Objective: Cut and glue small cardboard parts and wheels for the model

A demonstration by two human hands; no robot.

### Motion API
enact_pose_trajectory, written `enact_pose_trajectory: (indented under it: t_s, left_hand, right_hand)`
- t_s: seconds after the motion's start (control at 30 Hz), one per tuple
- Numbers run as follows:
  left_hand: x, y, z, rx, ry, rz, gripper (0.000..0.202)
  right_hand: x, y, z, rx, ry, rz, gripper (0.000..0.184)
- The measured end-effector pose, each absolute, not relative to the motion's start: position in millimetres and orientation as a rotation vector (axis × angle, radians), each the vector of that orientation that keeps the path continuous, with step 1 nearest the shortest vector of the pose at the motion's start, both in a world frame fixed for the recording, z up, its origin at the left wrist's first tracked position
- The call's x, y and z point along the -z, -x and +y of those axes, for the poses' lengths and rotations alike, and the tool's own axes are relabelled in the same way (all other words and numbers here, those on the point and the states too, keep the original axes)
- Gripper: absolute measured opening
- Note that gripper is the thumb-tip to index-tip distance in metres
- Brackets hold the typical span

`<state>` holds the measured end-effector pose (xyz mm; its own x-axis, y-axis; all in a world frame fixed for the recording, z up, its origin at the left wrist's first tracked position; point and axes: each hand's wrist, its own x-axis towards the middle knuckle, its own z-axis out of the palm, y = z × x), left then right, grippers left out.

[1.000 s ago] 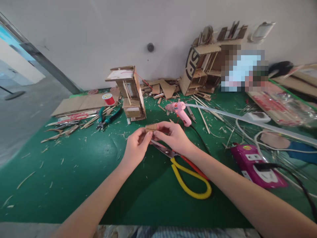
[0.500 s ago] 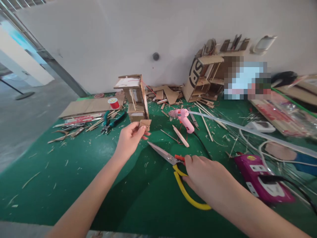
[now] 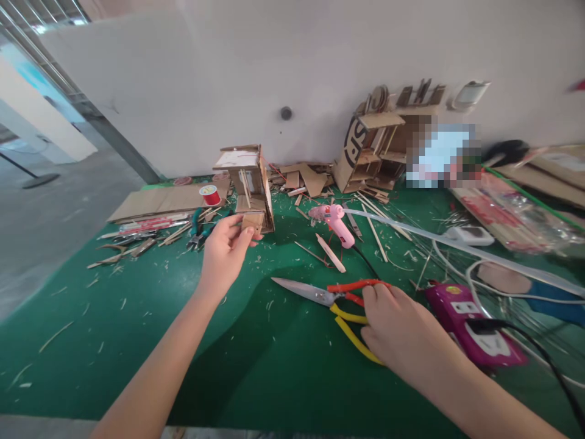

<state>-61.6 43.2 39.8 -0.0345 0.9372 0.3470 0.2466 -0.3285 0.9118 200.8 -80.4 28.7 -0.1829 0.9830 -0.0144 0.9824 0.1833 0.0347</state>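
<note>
My left hand [image 3: 228, 247] pinches a small piece of cardboard [image 3: 253, 223] between thumb and fingers, in front of a small cardboard structure [image 3: 244, 183] with thin sticks on its front. Whether the piece touches the structure I cannot tell. My right hand [image 3: 397, 326] is closed round the handles of a pair of scissors [image 3: 315, 291], one handle red and one yellow. The blades are together and point left over the green tabletop. Beyond them lie a pink glue gun [image 3: 339, 225], with a long clear glue stick [image 3: 439, 239] in its back, and a pale stick [image 3: 331, 253].
A larger cardboard shelf [image 3: 365, 152] stands against the wall among cardboard scraps [image 3: 304, 177]. At left are a red thread spool [image 3: 209, 195], green-handled pliers [image 3: 195, 235] and wooden sticks. A purple power strip [image 3: 475, 323] with cables sits at right, near another person's hand [image 3: 503, 277].
My left hand has moved left with the cardboard piece, closer in front of the structure. My right hand has shifted right, and the scissors now lie flatter, with more of the red handle showing.
</note>
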Motion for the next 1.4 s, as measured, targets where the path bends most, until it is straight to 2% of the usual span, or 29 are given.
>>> enact_pose_trajectory:
  t_s: [0.1, 0.23, 0.33, 0.6, 1.03, 1.4]
  left_hand:
    - [-35.9, 64.3, 47.6, -1.501, -1.491, 1.215, 0.030]
    - [-32.0, 63.4, 47.2, -1.484, -1.230, 1.060, 0.028]
    - [-32.3, 58.7, 42.6, -1.388, -1.122, 0.961, 0.026]
    - [-44.3, 45.9, 29.7, -1.258, -1.198, 1.009, 0.029]
    - [-47.1, 33.8, 20.0, -1.249, -1.341, 1.077, 0.035]
    - [-52.1, 35.4, 15.1, -1.173, -1.404, 1.105, 0.036]
  right_hand:
    - [-33.6, -204.3, -79.5, 0.267, -2.104, 2.172, 0.008]
    - [-47.0, -208.2, -81.6, 0.744, -2.151, 2.197, 0.036]
    - [-59.0, -209.8, -80.4, 0.931, -2.112, 2.253, 0.046]
    - [-72.2, -219.4, -65.6, 0.910, -2.002, 2.370, 0.050]
    - [-72.7, -210.4, -63.5, 1.114, -1.885, 2.369, 0.048]
    - [-73.2, -214.1, -62.5, 1.107, -1.798, 2.411, 0.044]
